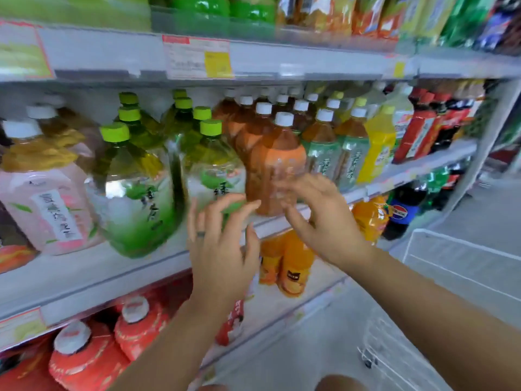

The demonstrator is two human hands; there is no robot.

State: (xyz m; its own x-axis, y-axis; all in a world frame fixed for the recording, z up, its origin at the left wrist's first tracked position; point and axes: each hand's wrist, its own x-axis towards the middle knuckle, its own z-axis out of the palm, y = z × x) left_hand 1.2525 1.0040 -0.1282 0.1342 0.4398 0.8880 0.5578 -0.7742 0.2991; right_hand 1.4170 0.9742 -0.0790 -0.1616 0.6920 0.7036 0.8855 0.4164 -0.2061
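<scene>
Both my hands are raised in front of a store shelf of drink bottles. My left hand [221, 244], with a dark ring on one finger, has its fingers spread loosely just before a green-labelled tea bottle [214, 167] with a lime cap. My right hand [318, 218] hovers with relaxed, slightly bent fingers at the base of a brown tea bottle [277, 159] with an orange label and white cap. Motion blur hides whether the fingertips touch the bottles. Neither hand holds anything.
The middle shelf [93, 280] carries a big pink-labelled bottle [48, 204], more green tea [135, 193], pale green-labelled teas [321, 156], a yellow drink [376, 148] and red cola bottles [417, 134]. Orange soda [293, 263] and red jugs [84, 359] stand below. A white wire basket [462, 266] is at right.
</scene>
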